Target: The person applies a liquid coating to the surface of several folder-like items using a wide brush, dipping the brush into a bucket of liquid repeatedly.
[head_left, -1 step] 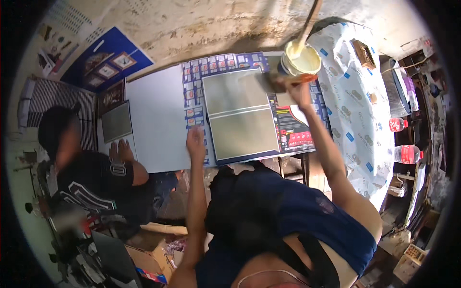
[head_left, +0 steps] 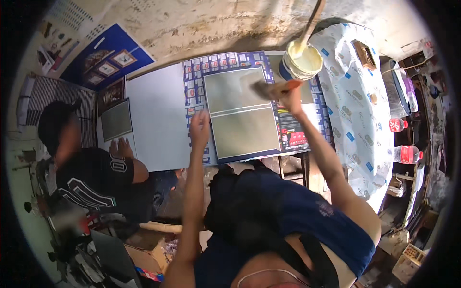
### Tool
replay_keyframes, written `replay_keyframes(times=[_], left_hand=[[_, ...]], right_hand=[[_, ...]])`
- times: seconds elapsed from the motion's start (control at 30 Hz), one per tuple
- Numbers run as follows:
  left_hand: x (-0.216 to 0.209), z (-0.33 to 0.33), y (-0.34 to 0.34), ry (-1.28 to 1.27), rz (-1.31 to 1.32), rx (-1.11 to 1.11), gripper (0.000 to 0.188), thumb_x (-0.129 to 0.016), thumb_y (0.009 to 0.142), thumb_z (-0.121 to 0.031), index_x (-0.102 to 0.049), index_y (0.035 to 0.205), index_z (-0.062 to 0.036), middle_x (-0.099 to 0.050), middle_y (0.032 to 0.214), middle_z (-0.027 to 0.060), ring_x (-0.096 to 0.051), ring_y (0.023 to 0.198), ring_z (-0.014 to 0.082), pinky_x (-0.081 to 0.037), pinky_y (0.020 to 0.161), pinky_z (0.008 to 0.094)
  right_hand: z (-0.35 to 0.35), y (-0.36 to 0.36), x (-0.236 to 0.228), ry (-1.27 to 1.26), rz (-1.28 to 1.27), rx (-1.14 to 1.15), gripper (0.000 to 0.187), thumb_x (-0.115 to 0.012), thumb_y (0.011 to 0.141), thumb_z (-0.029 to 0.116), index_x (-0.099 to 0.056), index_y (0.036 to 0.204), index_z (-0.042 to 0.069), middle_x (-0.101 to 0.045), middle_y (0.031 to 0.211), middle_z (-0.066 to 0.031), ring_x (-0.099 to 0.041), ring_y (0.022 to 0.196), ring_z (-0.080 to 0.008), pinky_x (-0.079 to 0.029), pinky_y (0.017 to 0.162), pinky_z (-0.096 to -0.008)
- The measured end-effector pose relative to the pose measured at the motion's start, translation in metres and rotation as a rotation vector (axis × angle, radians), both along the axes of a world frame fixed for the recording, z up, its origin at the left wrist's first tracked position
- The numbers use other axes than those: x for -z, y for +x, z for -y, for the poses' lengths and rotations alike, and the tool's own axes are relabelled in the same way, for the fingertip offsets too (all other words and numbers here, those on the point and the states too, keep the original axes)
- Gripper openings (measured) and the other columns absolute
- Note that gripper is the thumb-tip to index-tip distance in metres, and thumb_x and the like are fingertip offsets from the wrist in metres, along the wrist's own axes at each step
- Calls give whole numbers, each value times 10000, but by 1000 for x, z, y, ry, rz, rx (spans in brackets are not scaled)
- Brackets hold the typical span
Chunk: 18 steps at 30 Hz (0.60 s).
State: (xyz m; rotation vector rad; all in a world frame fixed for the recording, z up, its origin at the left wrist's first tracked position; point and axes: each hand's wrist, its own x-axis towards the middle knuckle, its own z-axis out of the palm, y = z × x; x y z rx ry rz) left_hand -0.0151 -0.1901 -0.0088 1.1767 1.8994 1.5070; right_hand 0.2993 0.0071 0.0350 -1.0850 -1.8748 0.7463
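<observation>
My right hand [head_left: 291, 99] is closed around a wide brush [head_left: 270, 90] with an orange-red handle end. Its bristles are over the right edge of the upper grey-beige panel [head_left: 235, 89]; whether they touch it I cannot tell. A lower panel [head_left: 246, 132] of the same colour lies nearer me, with a white strip between the two. By the panels' left edge is my left hand [head_left: 199, 126], fingers loosely extended and holding nothing visible. Behind the brush stands a white and blue bucket [head_left: 300, 62] of pale cream paste, a wooden stick [head_left: 312, 24] standing in it.
At the left, a person in a black cap [head_left: 60, 120] rests a hand [head_left: 122, 149] beside a small grey panel [head_left: 116, 120]. A white board [head_left: 158, 115] lies between us. Patterned sheeting [head_left: 353, 105] covers the surface at right, with red-labelled bottles [head_left: 408, 154] beyond.
My right hand has brought the brush left and nearer me, from in front of the bucket to over the upper panel. My left hand has shifted slightly right and away from me.
</observation>
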Motion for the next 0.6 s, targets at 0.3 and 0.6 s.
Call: replay_keyframes(times=[0.3,0.6], left_hand=[[10,-194,-35,-502,-866,683,686,-330,974,-608,-664,1145,-34,-573,1288,152,-528,1198,367,-351,1032,594],[-10,-252,-16,-945,-717,942,970,-110,897,-777,-646,1244,-47,-473,1455,147,-314,1424,341,-97,1159,639]], right_hand=[[157,-104,27,89,503,-328,345,-676,767,166,-668,1107,105,-650,1065,-74,-598,1004,-271,-464,842,-412],[100,-159,67,91,431,-287,305,-665,723,73,-672,1027,93,-664,1032,-109,-615,986,-291,-480,827,-407]])
